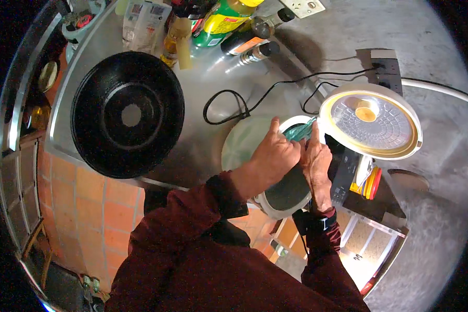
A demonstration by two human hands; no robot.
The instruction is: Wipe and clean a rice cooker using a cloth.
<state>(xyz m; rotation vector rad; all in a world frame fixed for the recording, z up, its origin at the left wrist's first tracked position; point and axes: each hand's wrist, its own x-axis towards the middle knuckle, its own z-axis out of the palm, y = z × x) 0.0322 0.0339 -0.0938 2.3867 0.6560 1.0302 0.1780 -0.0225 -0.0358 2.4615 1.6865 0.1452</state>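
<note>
Both hands meet over the open pot of a white rice cooker [284,213]. My left hand [275,158], with its index finger stretched out, and my right hand [316,162] are closed around crumpled green thin material [299,130], cloth or plastic, at the far side of the opening. The fingers partly hide where they grip it. The cooker's raised lid [386,134] has a dimpled metal inner plate and stands to the right of the hands. A pale green round thing [238,144], perhaps a plate or lid, lies left of the cooker, partly behind my left hand.
A large black wok or pan [128,152] sits on the metal counter [202,148] at left. Several bottles [222,25] stand along the back. A black cable [288,81] loops to a power strip [388,70]. Coloured round items [372,183] lie right of the cooker.
</note>
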